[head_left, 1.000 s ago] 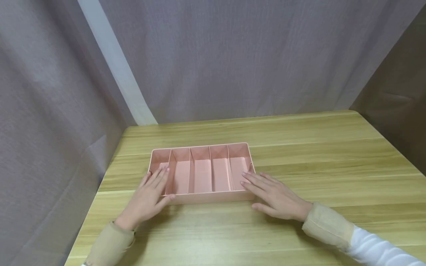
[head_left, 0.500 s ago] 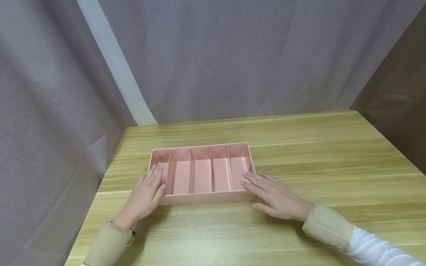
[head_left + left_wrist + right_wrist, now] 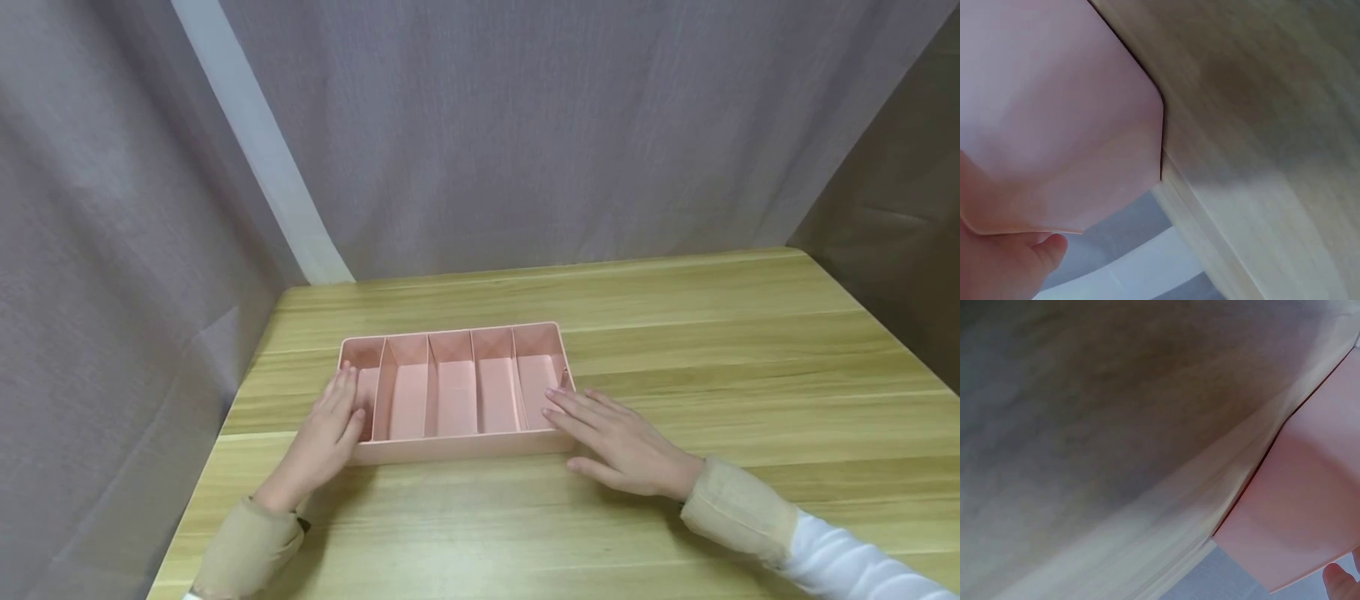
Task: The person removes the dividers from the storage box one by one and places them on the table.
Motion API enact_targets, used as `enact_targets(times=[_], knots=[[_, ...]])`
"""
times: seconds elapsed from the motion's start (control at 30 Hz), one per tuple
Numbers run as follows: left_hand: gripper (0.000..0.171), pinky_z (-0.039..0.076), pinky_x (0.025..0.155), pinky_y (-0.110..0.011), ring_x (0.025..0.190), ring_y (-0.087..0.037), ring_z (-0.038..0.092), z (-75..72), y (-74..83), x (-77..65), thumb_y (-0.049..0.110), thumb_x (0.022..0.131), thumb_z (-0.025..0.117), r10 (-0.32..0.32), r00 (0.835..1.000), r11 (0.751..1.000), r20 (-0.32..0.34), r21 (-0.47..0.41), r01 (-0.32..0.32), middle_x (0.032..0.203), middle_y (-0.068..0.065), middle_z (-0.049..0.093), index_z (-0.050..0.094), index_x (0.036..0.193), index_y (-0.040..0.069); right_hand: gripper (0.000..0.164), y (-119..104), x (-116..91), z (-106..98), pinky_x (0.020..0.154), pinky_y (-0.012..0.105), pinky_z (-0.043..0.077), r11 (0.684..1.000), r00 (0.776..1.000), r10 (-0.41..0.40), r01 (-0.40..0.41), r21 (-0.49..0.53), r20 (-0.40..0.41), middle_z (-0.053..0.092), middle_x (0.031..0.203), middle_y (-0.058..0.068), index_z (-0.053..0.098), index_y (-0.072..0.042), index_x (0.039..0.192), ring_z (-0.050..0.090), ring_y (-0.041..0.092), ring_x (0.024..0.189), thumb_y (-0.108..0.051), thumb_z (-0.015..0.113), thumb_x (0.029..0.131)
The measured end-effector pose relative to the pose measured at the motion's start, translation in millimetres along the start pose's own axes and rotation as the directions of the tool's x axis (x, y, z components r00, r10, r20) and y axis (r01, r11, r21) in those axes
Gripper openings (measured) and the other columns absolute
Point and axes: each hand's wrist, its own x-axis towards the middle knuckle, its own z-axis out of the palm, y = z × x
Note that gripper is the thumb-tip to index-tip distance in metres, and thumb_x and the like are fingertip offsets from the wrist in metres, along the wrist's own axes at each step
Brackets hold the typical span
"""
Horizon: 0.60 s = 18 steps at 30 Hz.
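Observation:
A shallow pink divided tray (image 3: 450,448) stands on the wooden table, its upright dividers splitting it into several compartments with bare floors. My left hand (image 3: 321,437) lies over its left end, fingers straight and close together along the left rim, thumb toward the leftmost compartment. In the left wrist view, fingers (image 3: 1007,262) show right at the rim, beside the pink outer wall (image 3: 1072,119). At the tray's right front corner rests my right hand (image 3: 626,446), fingers extended over the rim and the thumb apart in front. The right wrist view shows a fingertip (image 3: 1339,581) at the rim.
The wooden table (image 3: 712,333) extends around the tray, its back edge meeting a grey curtain (image 3: 525,150). A white strip (image 3: 262,142) runs down the curtain at the left. A brown panel (image 3: 900,208) borders the right side.
My left hand has slid left, from over the leftmost compartment and front rim to the tray's left wall. The right hand and the tray stay where they were.

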Motion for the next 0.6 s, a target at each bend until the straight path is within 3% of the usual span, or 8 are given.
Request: enact_targets(times=[0.27,0.6], knots=[[0.060,0.017,0.103,-0.060,0.131,-0.043,0.009,-1.7,-2.5,4.1,0.008,0.090,0.045,-0.083,0.995,0.994,0.051,-0.071,0.086,0.145,-0.030,0.004,0.014,0.136,-0.013,0.060,-2,0,-1,0.111,0.031,0.007,1.000,1.000,0.006,-0.006,0.009,-0.007,0.035,0.141,0.015,0.031,-0.007,0.139,0.031,0.027,0.128,-0.039,0.047,0.091],[0.061,0.010,0.105,-0.057,0.133,-0.038,0.001,-3.6,-5.3,11.2,0.014,0.094,0.040,-0.183,0.975,0.966,0.126,-0.159,0.202,0.146,-0.027,-0.005,0.005,0.138,-0.010,0.060,-2,-1,-1,0.101,0.046,0.029,1.000,1.000,0.020,-0.020,0.015,0.000,0.034,0.142,0.013,0.030,-0.008,0.140,0.030,0.026,0.129,-0.040,0.045,0.091]])
